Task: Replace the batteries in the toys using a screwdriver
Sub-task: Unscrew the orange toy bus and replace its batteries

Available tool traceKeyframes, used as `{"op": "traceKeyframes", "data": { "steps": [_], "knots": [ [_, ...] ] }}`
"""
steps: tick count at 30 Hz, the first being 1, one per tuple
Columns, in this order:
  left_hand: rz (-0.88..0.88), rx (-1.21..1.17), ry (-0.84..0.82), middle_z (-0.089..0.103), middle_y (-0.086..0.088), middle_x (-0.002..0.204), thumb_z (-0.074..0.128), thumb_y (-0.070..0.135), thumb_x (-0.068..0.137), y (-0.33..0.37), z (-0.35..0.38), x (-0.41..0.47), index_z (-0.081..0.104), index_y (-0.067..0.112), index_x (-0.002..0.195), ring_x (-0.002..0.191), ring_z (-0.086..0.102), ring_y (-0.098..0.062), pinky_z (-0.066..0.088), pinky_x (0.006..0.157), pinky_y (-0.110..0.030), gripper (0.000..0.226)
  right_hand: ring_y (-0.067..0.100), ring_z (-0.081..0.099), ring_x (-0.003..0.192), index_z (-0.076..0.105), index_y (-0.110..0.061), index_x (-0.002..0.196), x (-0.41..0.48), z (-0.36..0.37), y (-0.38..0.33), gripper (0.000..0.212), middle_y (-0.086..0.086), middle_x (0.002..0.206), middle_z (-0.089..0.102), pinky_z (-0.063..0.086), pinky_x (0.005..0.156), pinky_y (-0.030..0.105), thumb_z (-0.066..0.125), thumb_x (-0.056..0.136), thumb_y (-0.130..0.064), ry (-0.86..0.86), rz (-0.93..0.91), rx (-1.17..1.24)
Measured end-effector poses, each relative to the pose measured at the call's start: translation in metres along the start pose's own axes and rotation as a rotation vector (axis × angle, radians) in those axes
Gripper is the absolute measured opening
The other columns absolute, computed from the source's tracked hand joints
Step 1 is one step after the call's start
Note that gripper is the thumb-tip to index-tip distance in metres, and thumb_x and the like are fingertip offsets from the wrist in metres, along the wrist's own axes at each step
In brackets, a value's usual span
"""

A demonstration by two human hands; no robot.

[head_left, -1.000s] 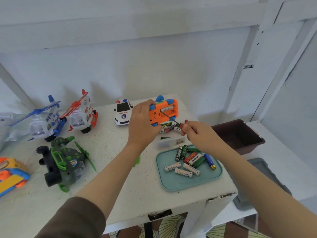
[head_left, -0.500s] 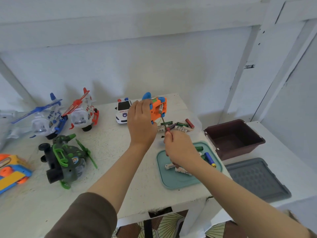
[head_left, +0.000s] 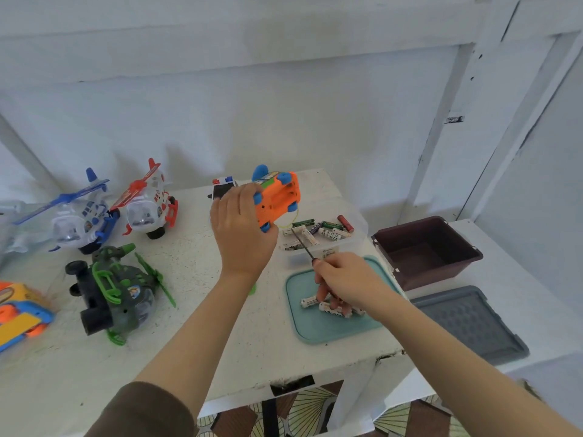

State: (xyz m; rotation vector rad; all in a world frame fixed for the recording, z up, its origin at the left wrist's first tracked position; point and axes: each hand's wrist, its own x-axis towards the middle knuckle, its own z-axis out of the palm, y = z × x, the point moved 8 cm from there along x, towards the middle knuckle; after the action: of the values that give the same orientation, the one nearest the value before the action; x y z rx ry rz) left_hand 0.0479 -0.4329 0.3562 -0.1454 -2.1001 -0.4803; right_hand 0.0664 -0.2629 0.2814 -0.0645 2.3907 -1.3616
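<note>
The orange plastic toy car with blue wheels (head_left: 279, 197) is held above the white surface (head_left: 195, 310), tipped with its underside showing. The curled fingers of the left hand (head_left: 241, 234) grip its near end. Just right of that hand and lower, the right hand (head_left: 347, 280) is closed round the handle of a thin dark-shafted screwdriver (head_left: 302, 244), whose tip points up toward the car, apart from it. Under the right hand lies a flat teal tray (head_left: 315, 329) with loose batteries (head_left: 331, 309). Beyond its knuckles, a clear plastic tub (head_left: 334, 252) holds more. A dark brown bin (head_left: 426, 250) stands to that hand's right, and a red-and-white toy helicopter (head_left: 148, 203) sits left of the left hand.
</note>
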Motion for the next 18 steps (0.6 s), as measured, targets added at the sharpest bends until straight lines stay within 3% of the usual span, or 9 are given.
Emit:
{"op": "traceKeyframes", "data": {
  "steps": [3,8,11,14,18],
  "knots": [
    [-0.253,-0.046,0.070,0.061,-0.006,0.095,0.073,0.011,0.059,-0.016,-0.025,-0.010,0.057,0.005,0.108,0.084,0.059,-0.029,0.046,0.085,-0.046,0.052,0.007,0.051,0.046,0.063,-0.016,0.068,-0.004,-0.003,-0.011,0.036,-0.002,0.061,0.067,0.044,0.050,0.024,0.050,0.096,-0.035,0.045,-0.110,-0.090],
    [-0.520,-0.153,0.074,0.050,0.017,0.080,0.077,0.043,0.061,-0.033,-0.065,-0.042,0.044,0.020,0.101,0.071,0.058,-0.021,0.052,0.077,-0.056,0.057,0.008,0.055,0.054,0.069,-0.013,0.079,-0.009,0.014,-0.026,0.034,-0.002,0.063,0.065,0.050,0.066,0.028,0.054,0.092,-0.041,0.035,-0.181,-0.351],
    [-0.539,-0.136,0.074,0.047,0.022,0.075,0.069,0.059,0.060,-0.034,-0.085,-0.062,0.036,0.027,0.097,0.064,0.058,-0.023,0.053,0.067,-0.050,0.059,0.010,0.060,0.071,0.067,-0.017,0.093,-0.008,0.033,-0.033,0.028,-0.004,0.073,0.064,0.048,0.068,0.028,0.056,0.090,-0.042,0.020,-0.219,-0.456],
    [-0.527,-0.110,0.056,0.049,0.023,0.073,0.065,0.061,0.062,-0.035,-0.095,-0.079,0.039,0.029,0.099,0.058,0.057,-0.009,0.053,0.058,-0.041,0.055,0.016,0.057,0.090,0.059,-0.020,0.101,-0.006,0.047,-0.040,0.026,-0.005,0.087,0.057,0.041,0.068,0.029,0.056,0.089,-0.043,0.057,-0.255,-0.540],
    [-0.551,-0.043,-0.018,0.050,0.027,0.074,0.061,0.059,0.067,-0.038,-0.097,-0.098,0.059,0.018,0.114,0.059,0.055,-0.007,0.054,0.063,-0.048,0.063,0.021,0.052,0.080,0.050,-0.014,0.090,-0.004,0.059,-0.047,0.024,0.000,0.083,0.056,0.036,0.063,0.029,0.052,0.089,-0.038,0.168,-0.307,-0.699]
  ]
}}
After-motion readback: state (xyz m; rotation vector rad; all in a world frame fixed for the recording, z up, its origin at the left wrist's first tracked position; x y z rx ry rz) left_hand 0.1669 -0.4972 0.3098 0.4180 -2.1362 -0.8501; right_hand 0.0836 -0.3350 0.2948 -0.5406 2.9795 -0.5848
